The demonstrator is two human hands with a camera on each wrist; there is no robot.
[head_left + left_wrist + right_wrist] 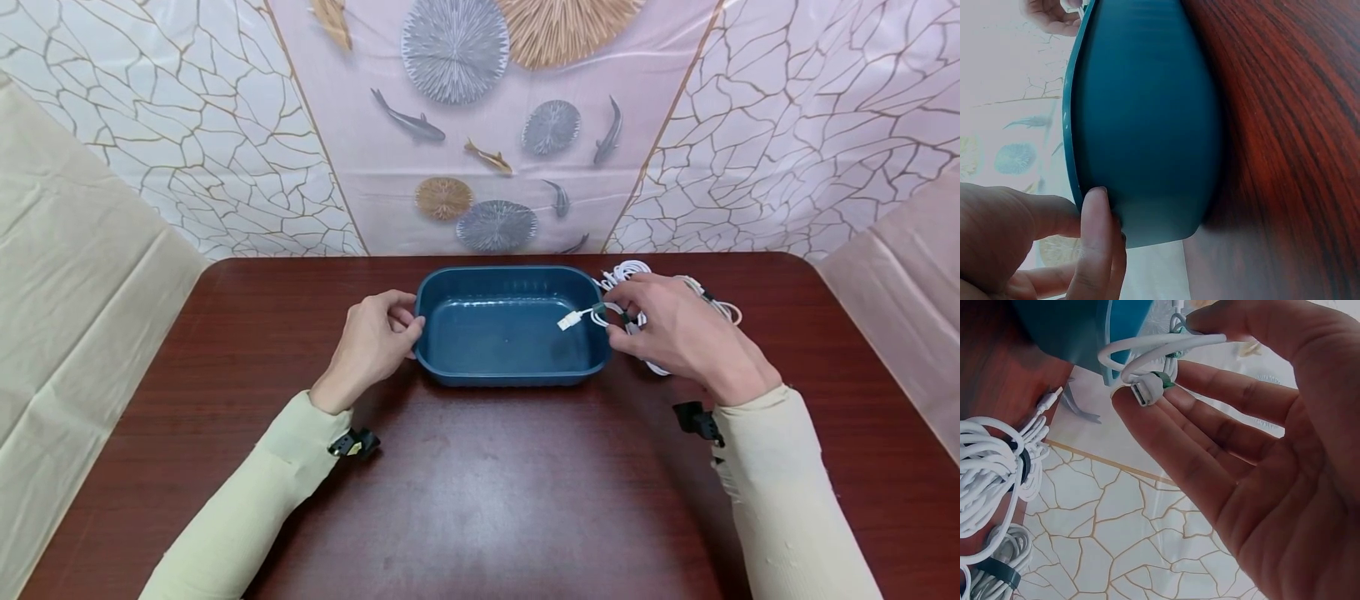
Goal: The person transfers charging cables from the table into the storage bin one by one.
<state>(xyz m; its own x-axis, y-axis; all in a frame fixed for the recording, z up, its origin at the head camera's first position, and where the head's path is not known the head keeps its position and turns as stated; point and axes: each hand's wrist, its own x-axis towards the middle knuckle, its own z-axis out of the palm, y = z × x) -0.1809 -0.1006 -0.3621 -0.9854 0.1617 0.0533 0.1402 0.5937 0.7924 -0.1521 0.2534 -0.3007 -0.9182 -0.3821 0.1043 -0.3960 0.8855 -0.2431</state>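
A dark blue plastic basin (pixel 517 379) stands near the table's back edge. At its left end my left hand (pixel 371 337) grips the rim; in the left wrist view a fingertip (pixel 1094 219) lies against the outer wall (pixel 1147 125). My right hand (pixel 682 329) pinches a small coiled white USB cable (pixel 1163 349) between thumb and fingers, by the basin's right end. One white plug (pixel 570 320) of that cable sticks out over the inside of the basin. A green tie (pixel 1165 379) binds the coil.
Right of the basin lie several more coiled white cables (pixel 985 469), partly hidden by my right hand in the head view. One has a dark band (pixel 997 574). The brown wooden table (pixel 480 483) ends at a patterned cloth backdrop (pixel 247 167).
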